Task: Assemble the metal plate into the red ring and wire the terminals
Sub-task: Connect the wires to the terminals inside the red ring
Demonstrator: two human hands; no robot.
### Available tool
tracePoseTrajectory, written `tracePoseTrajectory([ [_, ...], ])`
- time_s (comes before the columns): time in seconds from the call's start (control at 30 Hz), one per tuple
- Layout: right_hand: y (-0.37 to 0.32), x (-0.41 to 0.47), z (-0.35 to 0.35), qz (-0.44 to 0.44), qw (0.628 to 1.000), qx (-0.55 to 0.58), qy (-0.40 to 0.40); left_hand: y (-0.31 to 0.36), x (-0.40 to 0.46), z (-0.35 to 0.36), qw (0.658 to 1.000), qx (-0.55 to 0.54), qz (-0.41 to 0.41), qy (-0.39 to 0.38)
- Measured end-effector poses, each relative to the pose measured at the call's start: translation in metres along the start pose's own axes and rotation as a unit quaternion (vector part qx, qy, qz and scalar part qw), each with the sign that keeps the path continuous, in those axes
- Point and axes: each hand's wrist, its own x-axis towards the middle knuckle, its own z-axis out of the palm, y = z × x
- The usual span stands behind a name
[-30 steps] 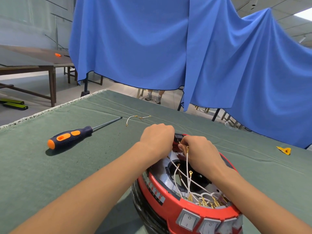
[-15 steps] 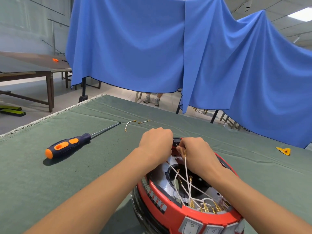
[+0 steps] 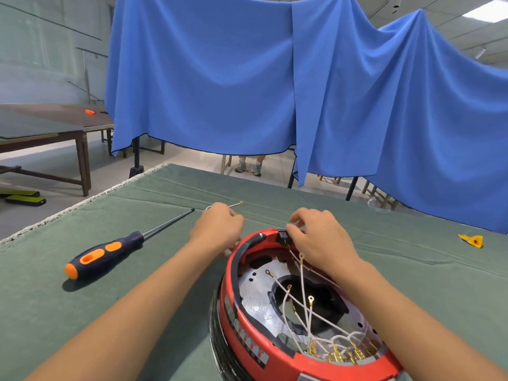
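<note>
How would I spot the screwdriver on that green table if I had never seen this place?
Start at the green cloth-covered table and find the red ring near its front edge. Look to the left of the ring, past the person's left hand: the screwdriver lies flat there on the cloth. It is the only tool, with a dark blue and orange handle and a long thin metal shaft pointing away.

Ring label (image 3: 248, 343) marks prob. illegible
</note>
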Motion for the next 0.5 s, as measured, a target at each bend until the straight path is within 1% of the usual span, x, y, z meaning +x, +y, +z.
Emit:
tracePoseTrajectory([
  [0.03, 0.002, 0.002, 0.002, 0.007, 0.999, 0.024, -0.024, -0.010, 0.005, 0.000, 0.998, 0.053, -0.004, 0.041],
  [0.1, 0.005, 0.005, 0.005, 0.010, 0.997, 0.047, -0.063, -0.027, 0.012, 0.003, 0.978, 0.175, -0.008, 0.112],
  [0.2, 0.007, 0.008, 0.009, -0.008, 0.996, 0.053, -0.075, -0.045, 0.025, 0.007, 0.951, 0.270, -0.011, 0.149],
  [0.33, 0.008, 0.012, 0.012, -0.021, 0.996, 0.049, -0.075, -0.049, 0.045, 0.016, 0.926, 0.339, -0.035, 0.161],
  [0.5, 0.009, 0.012, 0.015, -0.030, 0.997, 0.033, -0.065, -0.048, 0.060, 0.020, 0.920, 0.350, -0.063, 0.166],
])
